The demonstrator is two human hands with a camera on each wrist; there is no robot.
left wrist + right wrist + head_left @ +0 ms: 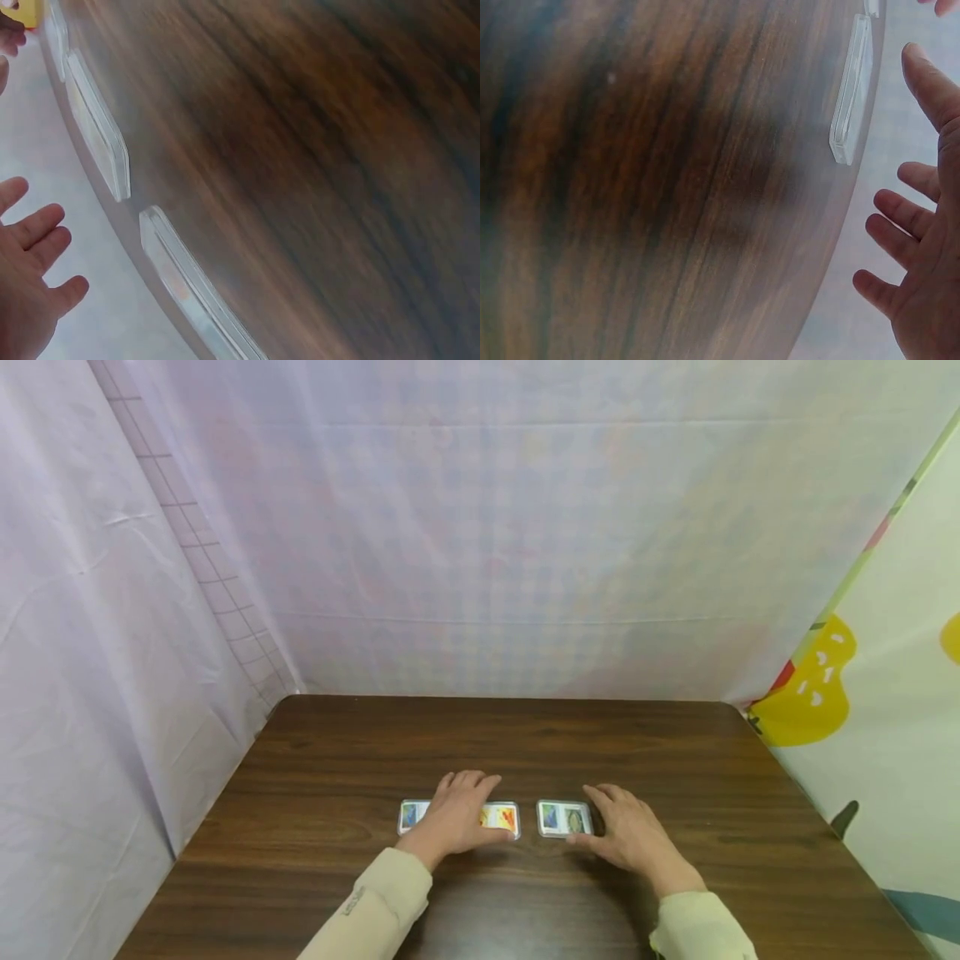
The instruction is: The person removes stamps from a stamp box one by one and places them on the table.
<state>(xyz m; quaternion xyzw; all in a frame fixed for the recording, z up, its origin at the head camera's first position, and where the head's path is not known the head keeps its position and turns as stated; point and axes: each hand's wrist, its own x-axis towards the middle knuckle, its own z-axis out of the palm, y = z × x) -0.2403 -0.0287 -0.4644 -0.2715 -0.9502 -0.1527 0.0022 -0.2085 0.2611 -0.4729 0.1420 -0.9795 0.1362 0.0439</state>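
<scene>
Three flat clear cases with picture cards inside lie in a row on the brown table. My left hand (454, 820) hovers over the left case (412, 813) and the middle case (504, 817), hiding where they meet in the head view. In the left wrist view its fingers (46, 234) are spread, apart from the cases. My right hand (632, 835) is beside the right case (562, 818), thumb near its front edge. Its fingers (900, 214) are spread too in the right wrist view, holding nothing.
The wood-grain table (337, 760) reaches back to a pale hanging curtain (487, 543). More white sheeting (75, 652) hangs at the left. A white cloth with yellow fruit shapes (810, 693) borders the right side.
</scene>
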